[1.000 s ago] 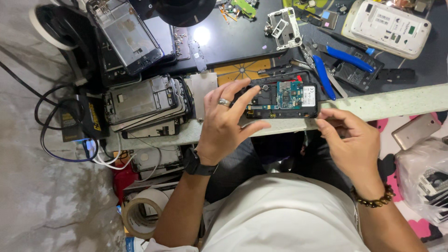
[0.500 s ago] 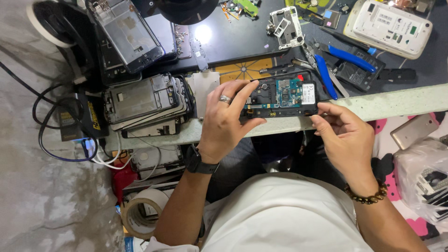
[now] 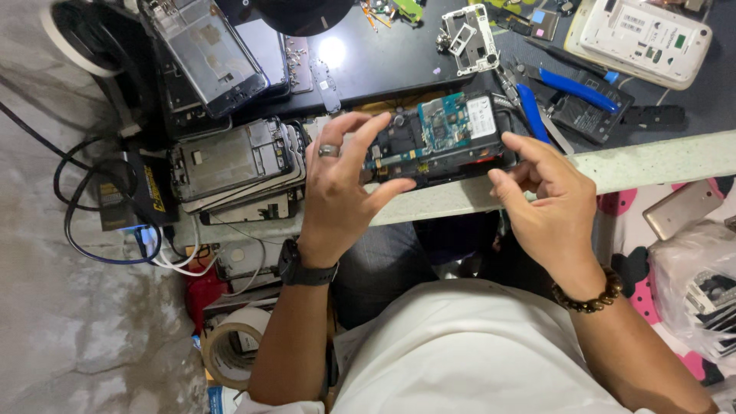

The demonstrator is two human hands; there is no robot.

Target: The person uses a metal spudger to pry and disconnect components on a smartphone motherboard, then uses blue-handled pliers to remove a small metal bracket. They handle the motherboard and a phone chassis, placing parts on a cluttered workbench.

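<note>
Opened phone (image 3: 441, 138), its back cover off and a blue-green circuit board showing, sits just above the middle of the frame, held lengthwise over the pale front edge of the table (image 3: 652, 161). Left hand (image 3: 341, 192), wearing a ring and a dark wristwatch, has its grip clasped on the phone's left end: thumb under the lower edge, fingers curled over the top. Right hand (image 3: 548, 203), with a beaded bracelet at the wrist, pinches the phone's right end between thumb and fingertips, so both grips are closed on the same device.

Left of the left hand lies a stack of bare phone frames (image 3: 234, 165), grey and metallic, piled slightly askew. Above that, in the upper left of the frame, a larger phone chassis (image 3: 207, 54) rests tilted on a dark mat (image 3: 383, 65). At the top centre a white plastic frame piece (image 3: 468, 31) lies on the mat. Blue-handled pliers (image 3: 567, 88) lie right of the held phone, near the upper right, and a white phone back (image 3: 644, 34) lies in the upper right corner.

Black cables (image 3: 84, 207) loop at the left edge. A roll of tape (image 3: 230, 353) lies at the lower left, beside the left forearm. A clear plastic bag (image 3: 698, 291) of parts shows at the right edge, below the table's edge.
</note>
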